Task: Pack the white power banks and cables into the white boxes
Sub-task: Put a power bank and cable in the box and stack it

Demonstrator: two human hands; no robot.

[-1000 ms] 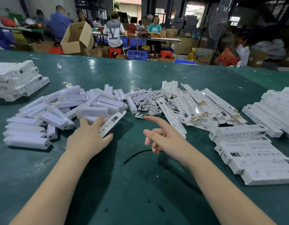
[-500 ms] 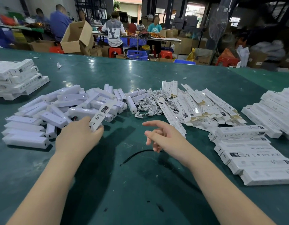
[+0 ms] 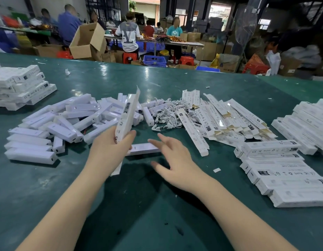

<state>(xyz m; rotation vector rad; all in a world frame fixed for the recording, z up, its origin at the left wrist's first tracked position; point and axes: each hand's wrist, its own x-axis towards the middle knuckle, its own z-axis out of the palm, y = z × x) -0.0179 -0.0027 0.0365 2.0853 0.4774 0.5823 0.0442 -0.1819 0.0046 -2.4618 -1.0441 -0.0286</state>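
White flat box point(image 3: 127, 115) pinched upright in your left hand point(image 3: 110, 149); right hand point(image 3: 175, 160), fingers spread, reaches the power bank point(image 3: 144, 148) beside it: load next.

two hands point(image 3: 110, 147) – one held white box point(image 3: 127, 116) – one cable heap point(image 3: 166, 115)

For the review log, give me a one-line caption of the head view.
Left hand grips a flat white box upright over the green table while the open right hand reaches toward a power bank.

Cardboard carton point(image 3: 87, 41) beyond green table point(image 3: 120, 78)
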